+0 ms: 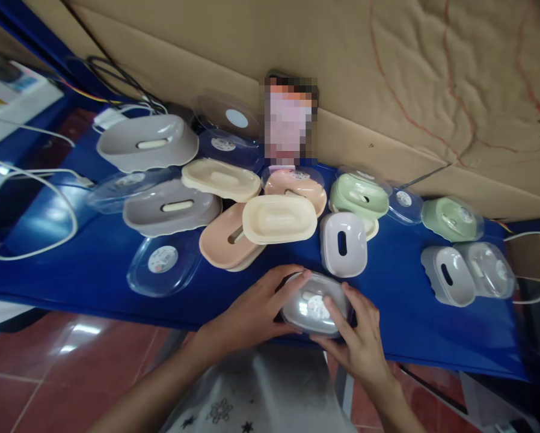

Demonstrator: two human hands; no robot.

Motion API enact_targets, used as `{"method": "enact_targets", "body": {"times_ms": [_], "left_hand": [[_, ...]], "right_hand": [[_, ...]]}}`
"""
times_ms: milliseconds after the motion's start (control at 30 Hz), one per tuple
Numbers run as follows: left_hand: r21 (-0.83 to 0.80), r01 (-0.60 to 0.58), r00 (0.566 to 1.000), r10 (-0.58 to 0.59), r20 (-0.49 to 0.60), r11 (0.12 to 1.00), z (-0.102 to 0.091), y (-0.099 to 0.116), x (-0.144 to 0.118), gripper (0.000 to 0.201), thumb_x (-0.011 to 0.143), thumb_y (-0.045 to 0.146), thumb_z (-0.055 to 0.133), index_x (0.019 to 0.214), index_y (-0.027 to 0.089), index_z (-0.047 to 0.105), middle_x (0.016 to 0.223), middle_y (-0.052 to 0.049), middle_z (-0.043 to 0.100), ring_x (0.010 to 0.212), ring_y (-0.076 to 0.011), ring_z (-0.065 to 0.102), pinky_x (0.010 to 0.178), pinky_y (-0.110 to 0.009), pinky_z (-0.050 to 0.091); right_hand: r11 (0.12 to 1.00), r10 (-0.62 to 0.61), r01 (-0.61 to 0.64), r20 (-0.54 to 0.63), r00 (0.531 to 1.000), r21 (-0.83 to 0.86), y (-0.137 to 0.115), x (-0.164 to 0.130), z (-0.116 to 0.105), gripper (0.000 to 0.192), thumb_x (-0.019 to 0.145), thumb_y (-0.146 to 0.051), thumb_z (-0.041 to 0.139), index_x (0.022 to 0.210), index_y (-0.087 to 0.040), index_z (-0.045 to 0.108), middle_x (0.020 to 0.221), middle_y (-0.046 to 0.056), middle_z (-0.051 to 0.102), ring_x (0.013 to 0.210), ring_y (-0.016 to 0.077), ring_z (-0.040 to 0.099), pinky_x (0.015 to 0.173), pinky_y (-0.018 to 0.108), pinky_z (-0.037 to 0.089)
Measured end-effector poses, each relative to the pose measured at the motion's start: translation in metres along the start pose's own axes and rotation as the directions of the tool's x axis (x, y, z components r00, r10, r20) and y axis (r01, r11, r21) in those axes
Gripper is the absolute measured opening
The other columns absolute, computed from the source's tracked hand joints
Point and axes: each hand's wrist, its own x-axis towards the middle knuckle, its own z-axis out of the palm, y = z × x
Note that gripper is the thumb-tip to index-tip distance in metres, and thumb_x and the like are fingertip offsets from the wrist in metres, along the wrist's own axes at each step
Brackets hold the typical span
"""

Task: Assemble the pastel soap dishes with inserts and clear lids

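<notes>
Near the front edge of the blue table, both hands are closed around a grey oval soap box [306,323] with a clear lid and a round white sticker on top. My left hand [263,304] grips its left end. At the right end is my right hand [362,328], with one finger lying on the lid by the sticker. Just beyond stands a pale grey slotted tray [355,252]. A cream tray [281,219] overlaps a peach soap box [225,240] behind my left hand. The underside of the held box is hidden.
Grey boxes [162,141], green boxes [362,195] and a clear lid [146,279] lie about the blue table [387,325]. More grey boxes [457,288] sit at the right. A blurred-out phone-like screen [290,123] leans against brown paper. White cables [74,222] cross the left side.
</notes>
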Motion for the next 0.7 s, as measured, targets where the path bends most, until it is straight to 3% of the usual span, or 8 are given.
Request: {"method": "enact_targets", "body": {"times_ms": [133, 367, 700], "left_hand": [[-0.054, 0.039, 0.999, -0.037, 0.024, 0.998, -0.004, 0.0, 0.002, 0.12, 0.083, 0.045, 0.093, 0.174, 0.038, 0.015, 0.162, -0.016, 0.05, 0.148, -0.0369, 0.054, 0.118, -0.059, 0.054], [-0.048, 0.041, 0.998, -0.039, 0.042, 0.998, -0.009, 0.001, 0.002, 0.102, 0.089, 0.045, 0.088, 0.171, 0.041, 0.028, 0.162, -0.012, 0.051, 0.149, -0.0336, 0.053, 0.122, -0.057, 0.051], [-0.006, 0.042, 0.999, -0.042, 0.033, 0.999, -0.007, 0.0, -0.001, 0.104, 0.09, 0.042, 0.087, 0.172, 0.041, 0.022, 0.164, -0.013, 0.05, 0.15, -0.0343, 0.054, 0.123, -0.058, 0.051]], "right_hand": [[0.999, 0.016, -0.015, -0.01, 1.0, 0.047, 0.002, 0.0, 0.004, 0.086, 0.095, -0.047, 0.078, 0.169, -0.039, 0.036, 0.158, 0.018, 0.049, 0.136, 0.0429, 0.059, 0.099, 0.059, 0.059], [0.996, 0.035, -0.037, 0.014, 0.999, 0.087, 0.002, 0.005, -0.004, 0.082, 0.094, -0.047, 0.08, 0.167, -0.039, 0.042, 0.155, 0.017, 0.051, 0.137, 0.0417, 0.059, 0.103, 0.059, 0.057], [0.997, 0.015, -0.015, 0.01, 1.0, 0.08, 0.0, -0.002, 0.013, 0.085, 0.094, -0.037, 0.08, 0.169, -0.034, 0.038, 0.169, 0.02, 0.041, 0.149, 0.0431, 0.053, 0.108, 0.06, 0.059]]}}
